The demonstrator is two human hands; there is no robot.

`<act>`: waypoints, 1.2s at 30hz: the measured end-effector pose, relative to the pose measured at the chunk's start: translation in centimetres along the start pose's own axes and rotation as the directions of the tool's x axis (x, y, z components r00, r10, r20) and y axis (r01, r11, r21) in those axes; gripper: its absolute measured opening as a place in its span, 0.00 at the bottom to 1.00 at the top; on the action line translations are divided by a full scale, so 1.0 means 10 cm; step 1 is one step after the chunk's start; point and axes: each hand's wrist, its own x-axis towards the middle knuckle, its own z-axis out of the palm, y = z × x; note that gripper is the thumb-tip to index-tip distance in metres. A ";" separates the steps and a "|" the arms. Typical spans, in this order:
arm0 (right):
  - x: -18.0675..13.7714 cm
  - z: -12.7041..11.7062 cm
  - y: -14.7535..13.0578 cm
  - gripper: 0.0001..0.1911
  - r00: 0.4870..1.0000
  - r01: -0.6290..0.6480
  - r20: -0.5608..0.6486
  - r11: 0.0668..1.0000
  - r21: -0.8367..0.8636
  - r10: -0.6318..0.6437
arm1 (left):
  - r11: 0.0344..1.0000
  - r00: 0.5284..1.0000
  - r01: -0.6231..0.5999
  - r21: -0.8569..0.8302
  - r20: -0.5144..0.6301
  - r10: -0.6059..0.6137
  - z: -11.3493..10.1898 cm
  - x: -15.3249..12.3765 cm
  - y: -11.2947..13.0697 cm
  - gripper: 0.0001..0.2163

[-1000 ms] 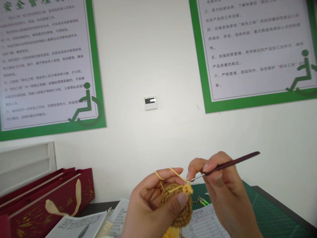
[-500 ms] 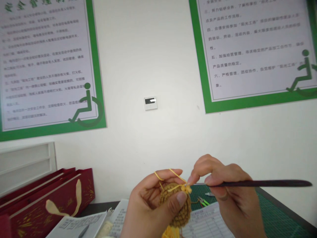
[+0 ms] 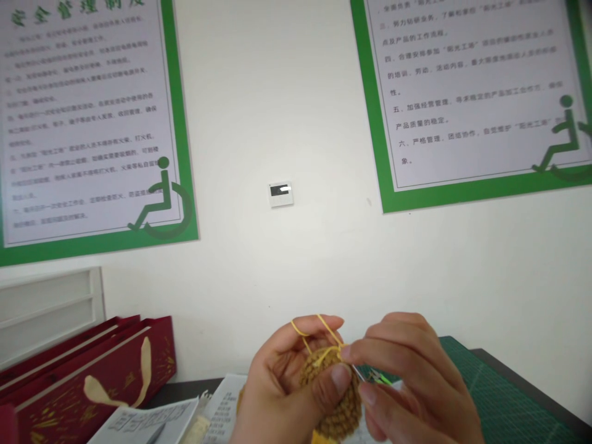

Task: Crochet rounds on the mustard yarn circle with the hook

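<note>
"Now, what has the left hand (image 3: 289,391) got?"

"A round brown crochet piece (image 3: 345,416), pinched snugly; the thumb lies flat across its face, the other fingers curl behind; yellow yarn (image 3: 330,330) loops over the raised forefinger and drops to the piece's top edge."

"And the right hand (image 3: 416,382)?"

"Right in close, just to the right of that grip; its fingers are bent in tight on a hook (image 3: 358,372), a short stretch of metal showing between forefinger and thumb; the hand hides the handle, and the forefinger's tip sits by the spot where yarn meets edge."

"What's around them?"

"Beyond the right hand and to its right, a green mat (image 3: 504,388); left of the left hand, papers (image 3: 134,425), then farther left dark red gift bags (image 3: 120,367); well above both grips, a small white box (image 3: 280,196) between two green-edged posters (image 3: 78,142); just behind the hook, a bright green thing (image 3: 383,378), too covered to make out."
</note>
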 end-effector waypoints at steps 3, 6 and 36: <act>-0.14 0.02 -0.01 0.14 0.981 -0.194 0.053 0.973 0.126 0.188 | 0.998 0.999 0.026 -0.055 0.042 -0.024 0.01 0.00 0.00 0.18; -0.21 0.05 0.02 0.13 0.966 -0.258 0.027 0.944 0.206 0.258 | 0.998 0.999 0.027 -0.053 0.046 -0.025 0.02 -0.01 0.00 0.18; -0.09 0.16 0.11 0.07 0.912 -0.260 -0.184 0.864 0.431 0.366 | 0.957 0.935 -0.230 0.176 -0.232 0.267 0.16 0.00 -0.08 0.17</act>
